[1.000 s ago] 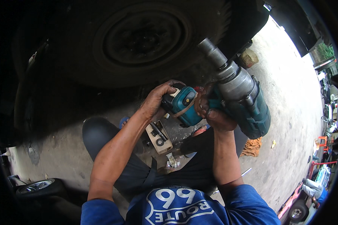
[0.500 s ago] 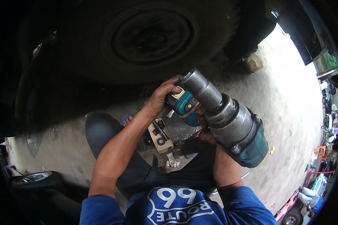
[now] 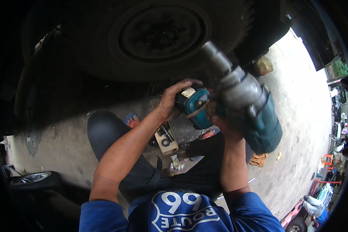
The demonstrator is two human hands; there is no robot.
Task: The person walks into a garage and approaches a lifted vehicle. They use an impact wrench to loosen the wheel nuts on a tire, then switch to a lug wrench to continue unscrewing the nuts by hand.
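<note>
A large cordless impact wrench, teal with a grey metal nose, is in both my hands above my lap. Its long steel socket points up and away, toward the dark wheel ahead, and stands apart from it. My right hand is wrapped round the handle, partly hidden behind the tool's body. At the handle's base, my left hand grips the teal and black battery pack, its fingers curled over the far side. The nose is slightly blurred by motion.
Between my feet lies an open beige case with black sockets. An orange-brown cloth is by my right leg. A loose wheel lies at left. A stone-like block stands near the vehicle. Another person is at far right.
The impact wrench has swung so its socket reaches farther up and away, its body now more upright. The orange-brown cloth has come into sight. Both hands keep their hold.
</note>
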